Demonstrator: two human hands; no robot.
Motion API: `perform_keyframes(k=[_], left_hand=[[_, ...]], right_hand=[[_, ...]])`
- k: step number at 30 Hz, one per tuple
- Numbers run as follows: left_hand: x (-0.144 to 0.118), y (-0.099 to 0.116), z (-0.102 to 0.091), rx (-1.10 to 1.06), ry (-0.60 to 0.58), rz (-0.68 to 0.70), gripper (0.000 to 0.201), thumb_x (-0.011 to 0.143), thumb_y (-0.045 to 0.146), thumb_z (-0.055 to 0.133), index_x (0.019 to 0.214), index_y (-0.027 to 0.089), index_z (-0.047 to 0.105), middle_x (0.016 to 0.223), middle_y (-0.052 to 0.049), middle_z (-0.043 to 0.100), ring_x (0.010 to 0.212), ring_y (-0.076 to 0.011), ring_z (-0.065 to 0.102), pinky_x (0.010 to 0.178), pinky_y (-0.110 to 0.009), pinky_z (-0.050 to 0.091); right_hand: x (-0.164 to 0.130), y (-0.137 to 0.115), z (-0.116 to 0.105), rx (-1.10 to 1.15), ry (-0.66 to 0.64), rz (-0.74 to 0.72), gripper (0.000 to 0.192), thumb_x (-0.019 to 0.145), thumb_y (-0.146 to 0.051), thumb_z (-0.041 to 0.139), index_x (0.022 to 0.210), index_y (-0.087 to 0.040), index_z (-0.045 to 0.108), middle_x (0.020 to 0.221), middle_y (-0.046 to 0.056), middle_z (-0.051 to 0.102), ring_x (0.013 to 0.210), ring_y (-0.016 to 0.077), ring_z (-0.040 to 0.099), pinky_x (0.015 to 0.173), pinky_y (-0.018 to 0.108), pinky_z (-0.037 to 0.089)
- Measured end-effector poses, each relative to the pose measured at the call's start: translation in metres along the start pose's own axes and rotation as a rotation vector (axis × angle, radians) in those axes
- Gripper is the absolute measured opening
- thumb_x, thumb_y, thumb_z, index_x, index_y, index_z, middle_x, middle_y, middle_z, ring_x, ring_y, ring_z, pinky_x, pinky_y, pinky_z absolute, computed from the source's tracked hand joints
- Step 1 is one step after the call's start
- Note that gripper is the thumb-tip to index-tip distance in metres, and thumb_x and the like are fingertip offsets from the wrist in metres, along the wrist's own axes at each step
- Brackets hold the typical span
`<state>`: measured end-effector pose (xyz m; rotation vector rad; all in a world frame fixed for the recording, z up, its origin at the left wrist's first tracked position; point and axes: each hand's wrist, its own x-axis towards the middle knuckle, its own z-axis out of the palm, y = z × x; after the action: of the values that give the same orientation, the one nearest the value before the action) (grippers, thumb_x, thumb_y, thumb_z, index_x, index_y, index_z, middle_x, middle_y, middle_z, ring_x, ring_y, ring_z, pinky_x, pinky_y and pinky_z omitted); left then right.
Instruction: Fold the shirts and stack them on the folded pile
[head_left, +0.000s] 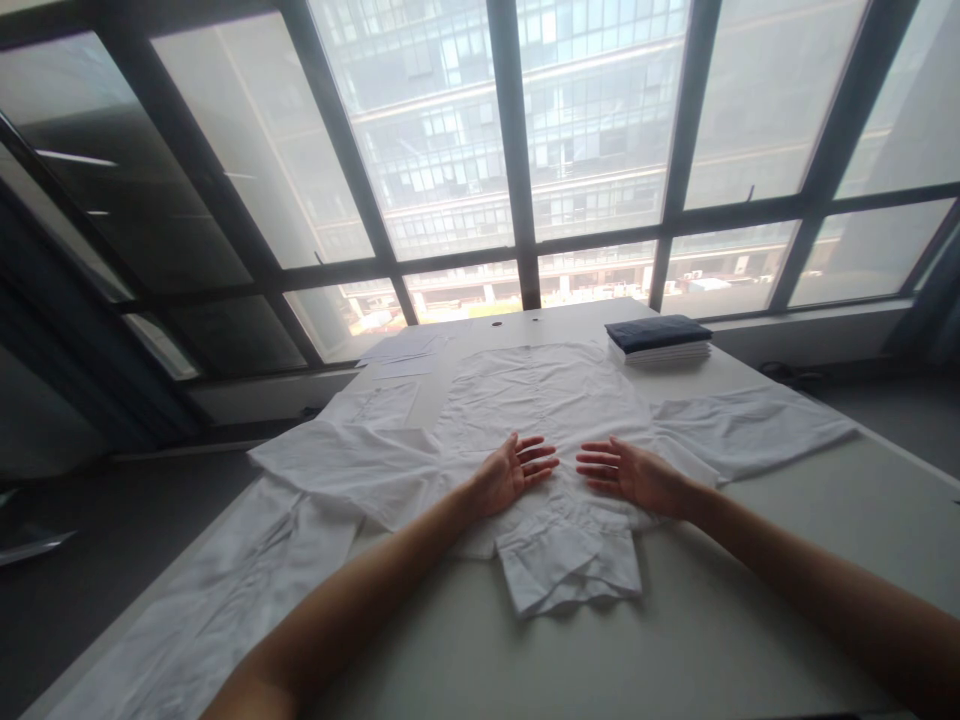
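Observation:
A white shirt [544, 390] lies spread on the white table [420, 650], its sleeves out to both sides and its collar [570, 565] toward me. Wrinkles run across its body. My left hand [516, 473] is over the upper part of the shirt, left of the middle, fingers stretched and pointing right. Opposite it, my right hand [626, 473] has its fingers apart and pointing left, with a narrow gap between the two hands. Neither hand grips anything. Whether they press on the cloth or hover just above it, I cannot tell.
More white clothing [247, 590] lies along the table's left side. A folded stack with a dark garment [658, 332] on top sits at the back right. Papers [401, 350] lie at the back left. Large windows [600, 120] stand behind the table.

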<state>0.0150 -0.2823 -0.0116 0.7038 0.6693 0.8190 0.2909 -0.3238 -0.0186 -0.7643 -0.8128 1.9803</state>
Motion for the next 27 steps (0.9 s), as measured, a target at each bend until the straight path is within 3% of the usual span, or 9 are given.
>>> perform_keyframes(k=[27], left_hand=[[-0.0017,0.0008,0.0024,0.012,-0.001,0.0,0.052,0.108,0.047,0.035,0.138,0.007,0.05,0.14,-0.025,0.058,0.117,-0.031,0.068,0.105,-0.042,0.049]], right_hand=[[0.0015,0.0004,-0.0031,-0.012,-0.025,0.005,0.033,0.103,-0.041,0.05,0.117,-0.016,0.066,0.127,0.015,0.07,0.119,0.0255,0.067,0.115,0.049,0.043]])
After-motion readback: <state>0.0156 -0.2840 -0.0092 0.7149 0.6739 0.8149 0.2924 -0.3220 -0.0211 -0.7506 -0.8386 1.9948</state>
